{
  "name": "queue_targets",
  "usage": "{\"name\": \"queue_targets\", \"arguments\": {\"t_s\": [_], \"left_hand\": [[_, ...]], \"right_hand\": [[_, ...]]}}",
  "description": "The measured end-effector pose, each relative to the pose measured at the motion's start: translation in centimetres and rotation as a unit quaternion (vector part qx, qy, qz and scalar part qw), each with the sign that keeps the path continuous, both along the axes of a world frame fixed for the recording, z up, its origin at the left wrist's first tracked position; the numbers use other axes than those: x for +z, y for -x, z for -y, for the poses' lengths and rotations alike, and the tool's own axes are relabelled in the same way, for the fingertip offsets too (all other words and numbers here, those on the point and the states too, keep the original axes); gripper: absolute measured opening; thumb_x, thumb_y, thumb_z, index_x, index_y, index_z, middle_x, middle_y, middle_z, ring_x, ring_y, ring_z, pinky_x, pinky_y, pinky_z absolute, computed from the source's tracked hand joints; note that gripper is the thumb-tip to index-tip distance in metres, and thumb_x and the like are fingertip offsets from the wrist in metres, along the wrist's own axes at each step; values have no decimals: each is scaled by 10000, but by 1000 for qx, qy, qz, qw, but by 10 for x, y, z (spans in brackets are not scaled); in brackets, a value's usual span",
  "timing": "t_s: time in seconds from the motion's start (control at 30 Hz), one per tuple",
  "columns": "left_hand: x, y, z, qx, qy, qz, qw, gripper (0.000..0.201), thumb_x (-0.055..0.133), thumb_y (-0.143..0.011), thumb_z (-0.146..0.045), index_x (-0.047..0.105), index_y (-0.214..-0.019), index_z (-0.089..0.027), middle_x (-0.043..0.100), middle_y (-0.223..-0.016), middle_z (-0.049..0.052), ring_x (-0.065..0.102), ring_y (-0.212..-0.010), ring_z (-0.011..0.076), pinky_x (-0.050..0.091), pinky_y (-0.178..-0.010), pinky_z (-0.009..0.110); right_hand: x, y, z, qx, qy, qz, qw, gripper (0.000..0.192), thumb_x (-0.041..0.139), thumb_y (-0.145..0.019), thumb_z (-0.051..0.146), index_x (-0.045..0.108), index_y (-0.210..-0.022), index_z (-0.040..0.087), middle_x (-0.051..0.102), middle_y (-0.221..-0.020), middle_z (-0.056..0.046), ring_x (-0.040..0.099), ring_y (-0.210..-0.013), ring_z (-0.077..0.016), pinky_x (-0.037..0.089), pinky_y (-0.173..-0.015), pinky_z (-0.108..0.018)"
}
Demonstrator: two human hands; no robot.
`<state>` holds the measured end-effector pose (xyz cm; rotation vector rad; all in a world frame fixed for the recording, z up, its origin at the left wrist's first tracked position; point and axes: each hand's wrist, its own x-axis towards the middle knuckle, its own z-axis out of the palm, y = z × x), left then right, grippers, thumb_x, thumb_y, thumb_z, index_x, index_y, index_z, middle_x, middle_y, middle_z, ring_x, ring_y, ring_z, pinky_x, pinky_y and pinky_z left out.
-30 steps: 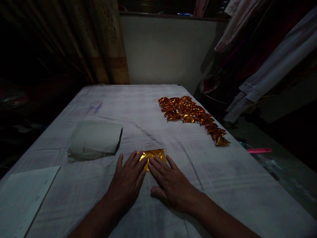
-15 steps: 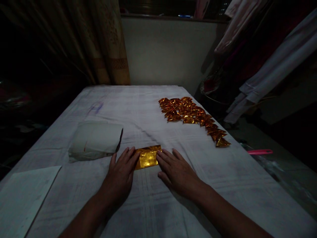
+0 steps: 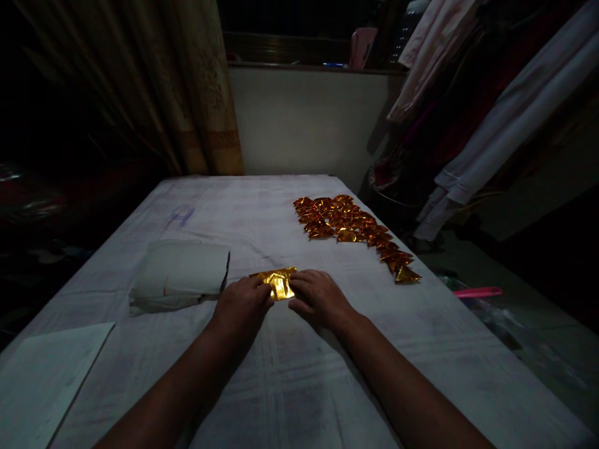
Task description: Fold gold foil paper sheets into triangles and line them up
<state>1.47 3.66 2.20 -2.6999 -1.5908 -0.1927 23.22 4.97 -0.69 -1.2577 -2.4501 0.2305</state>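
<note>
Far left, a pale sheet of paper (image 3: 44, 380) lies flat at the near corner of the cloth-covered table (image 3: 290, 386), and no writing can be read on it in this dim light. Just beyond it sits a white folded bundle (image 3: 180, 274), with a small reddish mark on its near face that is too faint to read as lettering. Further up the cloth there's a bluish smudge (image 3: 181, 214), shape only, nothing legible. Now to the centre: the left hand (image 3: 243, 305) rests knuckles-up, fingers curled, its fingertips pinching the left end of the gold foil piece (image 3: 277, 282). That shiny foil lies on the cloth mid-table, just right of the bundle, crumpled along its length and caught between both hands. The right hand (image 3: 316, 296) has the other end, fingers bent down over the foil's right edge, thumb tucked underneath on the near side. Moving right and further back, a row of folded gold foil triangles (image 3: 355, 234) runs diagonally towards the table's right edge, well apart from the hands. Past that edge, a pink strip (image 3: 477, 292) lies on the floor, and pale garments (image 3: 486, 125) hang above.
</note>
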Motion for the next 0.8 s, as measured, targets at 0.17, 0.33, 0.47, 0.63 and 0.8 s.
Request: {"name": "queue_targets", "arguments": {"t_s": [0.17,0.33,0.47,0.63,0.8], "left_hand": [[-5,7,3,-28,-53,-5,998,108,625,-943,-254,694,-1009,-204,735,-993,72,689,-842,243,496,-713,343],[-10,10,5,-38,-70,13,997,49,664,-906,-232,669,-947,-205,727,-910,43,677,-797,232,473,-701,341],[-10,8,3,-33,-75,10,997,42,645,-916,-222,650,-881,-199,708,-857,37,663,-752,230,468,-691,352],[-15,8,4,-36,-80,42,995,102,690,-896,-246,671,-990,-212,719,-948,56,668,-857,258,488,-760,384],[-23,13,2,-39,-102,67,992,95,631,-944,-261,709,-993,-237,728,-950,58,657,-877,256,488,-782,393]], "right_hand": [[-12,-3,2,7,-32,-58,998,331,730,-864,279,672,-1184,213,692,-1284,-105,614,-1175,-259,452,-992,-435],[-5,2,1,9,-42,-10,999,188,689,-895,241,706,-1081,222,729,-1190,-86,641,-1068,-249,444,-963,-423],[-2,6,-1,7,-58,23,998,115,627,-945,219,725,-1005,229,748,-1156,-81,658,-1039,-238,427,-970,-421],[-6,7,-3,4,-73,18,997,168,563,-986,227,730,-988,234,759,-1138,-62,676,-1020,-214,423,-978,-399],[-8,4,-5,-11,-75,17,997,195,528,-1006,244,720,-989,219,766,-1075,-82,680,-985,-219,437,-940,-388]]}}
